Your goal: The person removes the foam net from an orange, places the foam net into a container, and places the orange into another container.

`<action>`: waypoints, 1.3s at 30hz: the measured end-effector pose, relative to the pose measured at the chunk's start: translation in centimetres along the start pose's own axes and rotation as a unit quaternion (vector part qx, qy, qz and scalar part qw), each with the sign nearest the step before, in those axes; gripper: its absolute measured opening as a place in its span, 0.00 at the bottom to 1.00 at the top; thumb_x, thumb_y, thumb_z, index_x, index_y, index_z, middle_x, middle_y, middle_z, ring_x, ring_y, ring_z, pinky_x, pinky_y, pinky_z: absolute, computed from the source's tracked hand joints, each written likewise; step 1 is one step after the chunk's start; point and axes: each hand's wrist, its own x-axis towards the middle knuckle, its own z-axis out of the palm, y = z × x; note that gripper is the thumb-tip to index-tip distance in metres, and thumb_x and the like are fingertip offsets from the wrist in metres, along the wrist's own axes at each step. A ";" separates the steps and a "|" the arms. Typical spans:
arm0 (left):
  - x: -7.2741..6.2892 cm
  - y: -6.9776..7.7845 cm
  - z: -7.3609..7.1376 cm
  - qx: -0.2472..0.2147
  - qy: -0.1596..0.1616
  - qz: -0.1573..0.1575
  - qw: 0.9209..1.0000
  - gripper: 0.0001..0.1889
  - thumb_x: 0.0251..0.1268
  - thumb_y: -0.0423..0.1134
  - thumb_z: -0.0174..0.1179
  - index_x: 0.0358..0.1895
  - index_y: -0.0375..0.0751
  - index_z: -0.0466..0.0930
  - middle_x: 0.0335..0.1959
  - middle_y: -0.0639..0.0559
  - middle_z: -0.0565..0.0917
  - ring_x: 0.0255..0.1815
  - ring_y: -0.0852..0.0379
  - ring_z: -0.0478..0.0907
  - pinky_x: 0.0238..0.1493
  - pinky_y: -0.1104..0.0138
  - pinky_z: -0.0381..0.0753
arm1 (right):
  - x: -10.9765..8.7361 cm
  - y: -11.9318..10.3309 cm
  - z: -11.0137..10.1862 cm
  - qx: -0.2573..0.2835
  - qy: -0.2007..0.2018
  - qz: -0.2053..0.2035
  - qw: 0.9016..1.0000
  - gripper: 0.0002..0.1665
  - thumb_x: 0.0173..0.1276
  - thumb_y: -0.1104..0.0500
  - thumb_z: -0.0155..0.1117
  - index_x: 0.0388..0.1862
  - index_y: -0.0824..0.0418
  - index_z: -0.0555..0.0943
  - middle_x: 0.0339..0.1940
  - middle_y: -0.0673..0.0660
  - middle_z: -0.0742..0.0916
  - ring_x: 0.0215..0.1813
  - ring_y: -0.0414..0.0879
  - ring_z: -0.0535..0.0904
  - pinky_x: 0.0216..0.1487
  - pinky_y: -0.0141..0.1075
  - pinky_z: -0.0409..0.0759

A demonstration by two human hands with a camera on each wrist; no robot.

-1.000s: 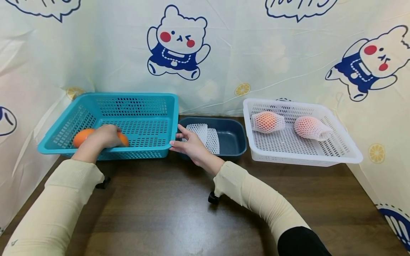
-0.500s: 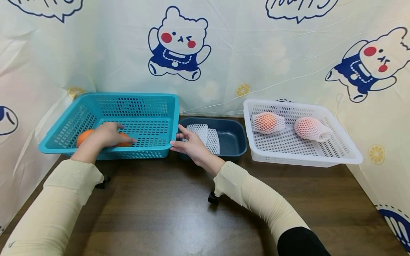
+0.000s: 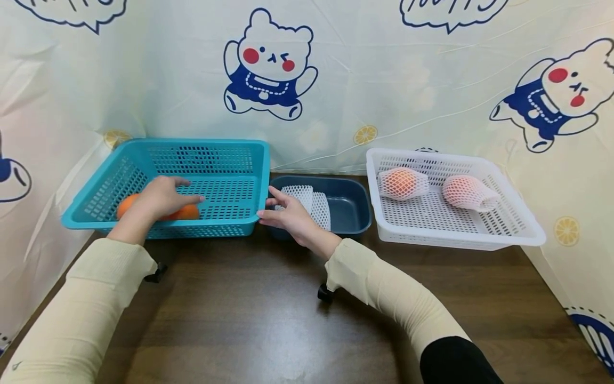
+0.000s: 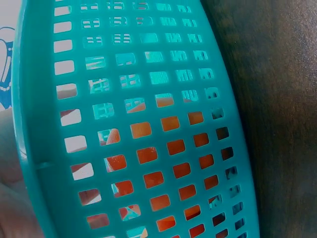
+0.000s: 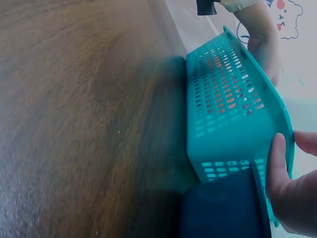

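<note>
In the head view, my left hand (image 3: 162, 198) is inside the teal plastic basket (image 3: 211, 228), just above the oranges, with index finger and thumb spread apart. One orange (image 3: 186, 212) shows below the thumb; another orange (image 3: 126, 205) lies left of the wrist, partly covered by it. Through the basket's slots, the left wrist view shows orange skin (image 4: 176, 147). My right hand (image 3: 293, 217) holds the basket's right rim. The right wrist view shows its thumb (image 5: 278, 161) against the outer wall and a finger over the rim.
Right of the teal basket stands a dark blue tub (image 3: 347, 208) with white foam fruit nets (image 3: 318, 209) in it. Farther right, a white basket (image 3: 451, 237) holds an orange in a net (image 3: 402, 183) and a second netted fruit (image 3: 464, 192). A printed curtain (image 3: 355, 64) hangs behind.
My left hand has loosened from the oranges, its fingers spreading and lifting a little, so more of the right orange shows. My right hand keeps its hold on the rim.
</note>
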 end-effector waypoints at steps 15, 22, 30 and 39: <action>-0.2 0.5 0.2 -0.050 0.039 0.014 0.998 0.31 0.79 0.50 0.54 0.71 0.28 0.69 0.69 0.21 0.66 0.56 0.31 0.74 0.45 0.46 0.78 | -1.2 -0.8 -2.2 -0.065 -0.052 -0.001 0.997 0.34 0.76 0.71 0.57 0.79 0.64 0.64 0.72 0.63 0.76 0.52 0.48 0.85 0.63 0.42 0.78; -0.8 1.2 0.4 -0.083 0.076 0.017 0.994 0.27 0.79 0.47 0.54 0.70 0.31 0.71 0.68 0.22 0.68 0.59 0.29 0.73 0.50 0.42 0.77 | -1.9 -1.2 -3.0 -0.130 -0.091 -0.025 0.987 0.31 0.77 0.70 0.58 0.76 0.67 0.68 0.73 0.65 0.75 0.59 0.54 0.84 0.61 0.41 0.79; -1.0 2.3 1.5 -0.106 0.110 0.030 0.988 0.23 0.79 0.44 0.56 0.68 0.33 0.74 0.63 0.24 0.74 0.60 0.29 0.74 0.50 0.40 0.78 | -3.2 -1.5 -3.8 -0.179 -0.105 -0.035 0.978 0.28 0.77 0.69 0.57 0.74 0.69 0.70 0.71 0.67 0.76 0.61 0.54 0.82 0.61 0.41 0.79; -1.9 3.9 2.1 -0.140 0.133 0.051 0.980 0.19 0.79 0.41 0.56 0.64 0.33 0.77 0.64 0.29 0.75 0.61 0.32 0.74 0.51 0.40 0.78 | -4.9 -2.4 -5.5 -0.237 -0.096 -0.065 0.964 0.26 0.75 0.65 0.62 0.70 0.67 0.76 0.68 0.65 0.80 0.59 0.52 0.83 0.59 0.41 0.81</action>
